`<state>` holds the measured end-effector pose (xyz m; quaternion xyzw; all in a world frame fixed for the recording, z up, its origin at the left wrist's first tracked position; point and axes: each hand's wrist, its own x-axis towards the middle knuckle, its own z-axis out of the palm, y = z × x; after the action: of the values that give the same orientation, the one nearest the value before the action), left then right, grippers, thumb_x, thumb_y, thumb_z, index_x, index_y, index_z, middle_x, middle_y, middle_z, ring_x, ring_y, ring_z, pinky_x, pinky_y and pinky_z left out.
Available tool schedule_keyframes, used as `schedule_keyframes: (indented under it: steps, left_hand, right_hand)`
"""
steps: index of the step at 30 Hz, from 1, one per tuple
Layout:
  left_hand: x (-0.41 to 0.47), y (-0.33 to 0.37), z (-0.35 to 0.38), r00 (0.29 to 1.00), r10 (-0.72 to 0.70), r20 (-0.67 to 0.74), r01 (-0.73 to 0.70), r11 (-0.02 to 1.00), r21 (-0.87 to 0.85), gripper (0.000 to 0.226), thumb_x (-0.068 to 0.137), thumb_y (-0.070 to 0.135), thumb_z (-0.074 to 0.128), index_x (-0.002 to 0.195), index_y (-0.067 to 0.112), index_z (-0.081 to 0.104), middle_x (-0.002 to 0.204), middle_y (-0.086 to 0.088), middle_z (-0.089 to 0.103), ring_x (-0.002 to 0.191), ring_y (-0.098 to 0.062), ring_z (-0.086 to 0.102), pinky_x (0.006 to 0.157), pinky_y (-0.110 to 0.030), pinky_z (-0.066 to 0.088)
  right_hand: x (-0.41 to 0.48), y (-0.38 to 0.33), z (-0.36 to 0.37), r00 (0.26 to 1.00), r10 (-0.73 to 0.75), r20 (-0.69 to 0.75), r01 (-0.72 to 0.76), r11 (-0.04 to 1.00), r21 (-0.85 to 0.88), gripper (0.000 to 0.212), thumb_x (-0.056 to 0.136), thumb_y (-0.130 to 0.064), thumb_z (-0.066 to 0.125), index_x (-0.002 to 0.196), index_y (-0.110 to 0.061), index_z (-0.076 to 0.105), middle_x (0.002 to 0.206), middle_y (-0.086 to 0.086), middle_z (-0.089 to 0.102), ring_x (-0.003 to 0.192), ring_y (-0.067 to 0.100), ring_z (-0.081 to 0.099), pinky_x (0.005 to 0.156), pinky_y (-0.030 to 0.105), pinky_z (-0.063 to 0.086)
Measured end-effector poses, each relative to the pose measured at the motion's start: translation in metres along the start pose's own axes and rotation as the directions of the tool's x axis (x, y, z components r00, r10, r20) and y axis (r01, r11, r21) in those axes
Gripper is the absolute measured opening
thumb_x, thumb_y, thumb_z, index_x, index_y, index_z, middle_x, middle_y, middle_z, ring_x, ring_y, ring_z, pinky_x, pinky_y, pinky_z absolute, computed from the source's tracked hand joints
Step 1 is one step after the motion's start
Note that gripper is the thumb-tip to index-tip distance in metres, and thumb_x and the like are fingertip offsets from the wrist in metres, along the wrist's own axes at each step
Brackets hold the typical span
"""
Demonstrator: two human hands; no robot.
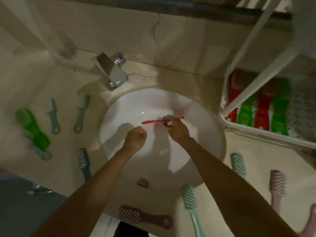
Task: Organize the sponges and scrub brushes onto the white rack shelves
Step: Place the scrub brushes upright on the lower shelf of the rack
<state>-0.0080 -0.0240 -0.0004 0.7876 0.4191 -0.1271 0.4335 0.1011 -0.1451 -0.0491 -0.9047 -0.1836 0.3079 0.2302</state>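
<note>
Over the sink, slim red brush

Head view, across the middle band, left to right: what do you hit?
Green brush → grey-blue brush → teal brush → left hand → right hand, gripping the red brush → white rack.

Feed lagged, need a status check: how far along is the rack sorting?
Done: four red and green scrubbers lie on the white rack shelf. In hand: the right hand grips a red-handled brush over the sink; the left hand is curled, empty. Left: the green brush, mint brush and others around the counter.
</note>
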Motion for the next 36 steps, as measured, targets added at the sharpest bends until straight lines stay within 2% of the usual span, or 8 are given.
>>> schedule_keyframes:
  steps: [7,13,16,20,23,26,30,36]
  left_hand:
    - [0.063,-0.022,-0.009,0.996,-0.013,0.092,-0.005,0.981,0.195,0.029,0.089,0.002,0.042,0.108,-0.005,0.063,0.116,-0.024,0.062,0.108,-0.040,0.059,0.094,-0.042,0.049]
    - [0.070,-0.025,-0.017,0.961,0.204,0.185,-0.258,0.902,0.345,0.048,0.093,0.020,0.052,0.138,0.008,0.040,0.140,-0.014,0.046,0.129,-0.028,0.045,0.105,-0.033,0.037]
    - [0.063,-0.019,-0.019,0.917,0.272,0.292,-0.381,0.814,0.438,0.051,0.097,0.028,0.045,0.144,0.013,0.030,0.143,-0.010,0.043,0.132,-0.027,0.042,0.105,-0.034,0.038]
    - [0.042,-0.004,-0.038,0.887,0.360,0.290,-0.462,0.697,0.548,0.028,0.101,0.024,0.036,0.116,0.007,0.052,0.106,-0.011,0.065,0.093,-0.025,0.064,0.078,-0.031,0.048]
    - [0.019,-0.009,-0.063,0.888,0.386,0.250,-0.460,0.765,0.451,0.026,0.101,0.026,0.035,0.107,0.008,0.052,0.089,-0.010,0.062,0.080,-0.023,0.061,0.072,-0.030,0.045]
    - [-0.002,-0.032,-0.090,0.921,0.376,0.102,-0.389,0.902,0.187,0.027,0.100,0.026,0.037,0.094,0.007,0.055,0.070,-0.008,0.059,0.063,-0.020,0.057,0.068,-0.033,0.047]
    - [-0.041,-0.068,-0.119,0.967,0.239,-0.085,-0.250,0.954,-0.167,0.027,0.100,0.020,0.037,0.079,0.020,0.054,0.056,0.000,0.053,0.038,-0.001,0.047,0.048,-0.015,0.041]
    - [-0.082,-0.111,-0.150,0.988,0.130,-0.080,-0.150,0.931,-0.333,0.030,0.099,0.025,0.040,0.074,0.018,0.055,0.052,0.002,0.054,0.037,0.001,0.048,0.047,-0.015,0.041]
  right_hand:
    - [0.061,-0.016,0.052,0.995,-0.061,0.076,0.086,0.917,-0.389,0.045,0.095,-0.002,0.034,0.140,-0.006,0.034,0.144,0.027,0.031,0.128,0.039,0.045,0.101,0.041,0.046]
    - [0.059,-0.023,0.052,0.988,-0.156,-0.014,0.111,0.757,-0.644,0.034,0.094,0.002,0.039,0.125,-0.004,0.051,0.127,0.023,0.052,0.122,0.042,0.048,0.097,0.042,0.049]
    - [0.039,-0.035,0.042,0.955,-0.296,-0.005,0.240,0.784,-0.572,0.032,0.093,0.001,0.040,0.120,-0.007,0.055,0.120,0.015,0.056,0.109,0.039,0.058,0.083,0.043,0.051]
    - [0.003,-0.053,0.035,0.870,-0.438,-0.226,0.340,0.865,-0.369,0.021,0.066,0.011,0.073,0.077,-0.006,0.068,0.071,0.011,0.066,0.052,0.027,0.065,0.039,0.031,0.052]
    - [-0.029,-0.063,0.037,0.799,-0.412,-0.438,0.367,0.911,-0.189,0.023,0.070,0.004,0.074,0.091,-0.003,0.067,0.094,0.014,0.067,0.061,0.027,0.067,0.046,0.034,0.057]
    - [-0.064,-0.090,0.041,0.819,-0.045,-0.573,0.227,0.941,0.251,0.022,0.082,-0.002,0.063,0.103,0.000,0.057,0.114,0.012,0.053,0.069,0.021,0.062,0.063,0.033,0.055]
    - [-0.093,-0.135,0.050,0.963,0.252,-0.101,-0.117,0.720,0.684,0.017,0.089,-0.024,0.060,0.087,-0.007,0.060,0.089,0.005,0.059,0.068,0.014,0.053,0.065,0.026,0.042]
    - [-0.089,-0.210,0.069,0.923,-0.022,0.383,-0.352,0.351,0.868,0.007,0.091,-0.016,0.055,0.085,-0.012,0.055,0.077,0.002,0.055,0.042,0.003,0.039,0.035,0.012,0.027]
